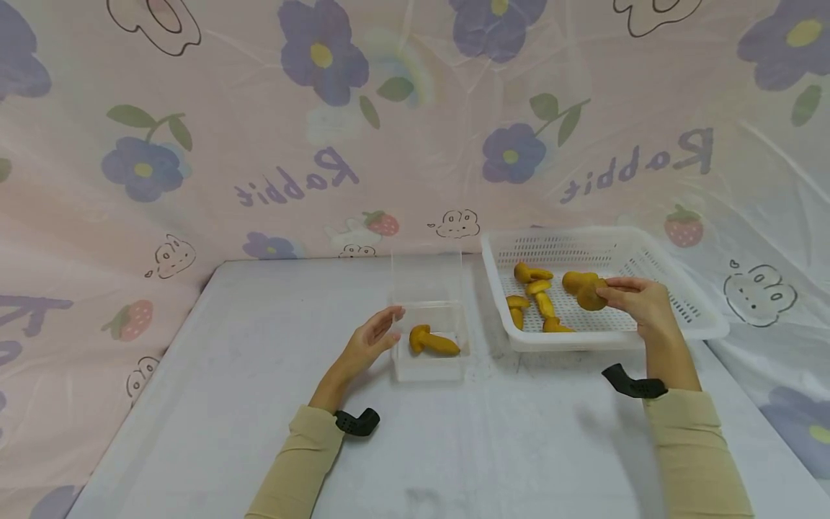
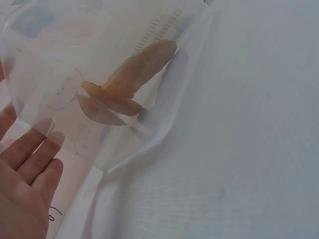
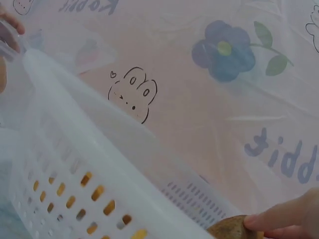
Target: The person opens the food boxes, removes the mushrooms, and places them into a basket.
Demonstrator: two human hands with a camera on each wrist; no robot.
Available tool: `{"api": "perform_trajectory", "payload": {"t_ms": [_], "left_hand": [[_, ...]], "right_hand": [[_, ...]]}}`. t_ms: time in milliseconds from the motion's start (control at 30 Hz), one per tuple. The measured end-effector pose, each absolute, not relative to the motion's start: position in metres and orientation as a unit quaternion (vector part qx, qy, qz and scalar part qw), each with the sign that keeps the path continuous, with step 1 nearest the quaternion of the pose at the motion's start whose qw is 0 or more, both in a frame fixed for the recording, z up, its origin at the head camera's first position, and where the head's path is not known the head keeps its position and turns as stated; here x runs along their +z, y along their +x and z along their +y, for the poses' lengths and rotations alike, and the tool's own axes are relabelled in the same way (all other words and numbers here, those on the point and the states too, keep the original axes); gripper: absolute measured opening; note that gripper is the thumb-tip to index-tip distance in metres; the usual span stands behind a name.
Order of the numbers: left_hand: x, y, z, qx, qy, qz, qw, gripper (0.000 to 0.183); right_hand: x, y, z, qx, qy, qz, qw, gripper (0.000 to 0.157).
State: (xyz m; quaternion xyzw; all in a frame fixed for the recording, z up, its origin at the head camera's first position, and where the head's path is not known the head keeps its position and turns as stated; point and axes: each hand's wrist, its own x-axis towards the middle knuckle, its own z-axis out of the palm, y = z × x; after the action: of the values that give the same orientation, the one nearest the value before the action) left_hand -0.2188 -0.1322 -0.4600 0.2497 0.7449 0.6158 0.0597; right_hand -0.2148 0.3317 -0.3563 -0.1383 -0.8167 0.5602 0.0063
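A clear plastic box (image 1: 428,371) stands mid-table with its transparent lid raised at the back. One yellow-brown mushroom (image 1: 436,342) lies inside it, cap to the left. My left hand (image 1: 366,342) is at the box's left side, fingers relaxed; the left wrist view shows its fingertips (image 2: 52,139) at the clear wall. Over the white basket (image 1: 577,342), my right hand (image 1: 642,299) pinches a mushroom (image 1: 591,295) by its rounded part between thumb and fingers. Several more mushrooms (image 1: 545,303) lie in the basket, mostly toward its left side.
The perforated basket is just right of the box, near the table's back edge. A white cover lies over the table (image 1: 259,404). Behind hangs a printed curtain (image 1: 415,144) with flowers and rabbits. A black wrist mount (image 1: 632,382) juts from the right wrist.
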Motion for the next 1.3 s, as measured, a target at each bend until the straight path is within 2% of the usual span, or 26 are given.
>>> {"api": "perform_trajectory", "payload": {"t_ms": [233,400,467,900,1300], "left_hand": [[-0.461,-0.2181,-0.1323,0.613,0.25,0.748,0.057,0.052],[-0.4595,-0.2173,-0.1322,0.614,0.251,0.746,0.056,0.053],[-0.4595,-0.2178,-0.1321,0.613,0.251,0.747,0.056,0.053],[-0.4606,-0.2201,-0.1319,0.614,0.253,0.745,0.054,0.053],[-0.4604,-0.2192,-0.1325,0.613,0.254,0.746,0.053,0.053]], "right_hand": [[-0.3617,-0.2187,0.3344,0.547,-0.165,-0.821,0.009,0.015],[-0.3647,-0.2218,0.3351,0.535,-0.17,-0.827,0.012,0.048],[-0.3655,-0.2223,0.3356,0.532,-0.167,-0.83,0.011,0.054],[-0.3643,-0.221,0.3388,0.512,-0.135,-0.848,-0.006,0.058],[-0.3608,-0.2217,0.3368,0.424,-0.178,-0.888,-0.011,0.058]]}}
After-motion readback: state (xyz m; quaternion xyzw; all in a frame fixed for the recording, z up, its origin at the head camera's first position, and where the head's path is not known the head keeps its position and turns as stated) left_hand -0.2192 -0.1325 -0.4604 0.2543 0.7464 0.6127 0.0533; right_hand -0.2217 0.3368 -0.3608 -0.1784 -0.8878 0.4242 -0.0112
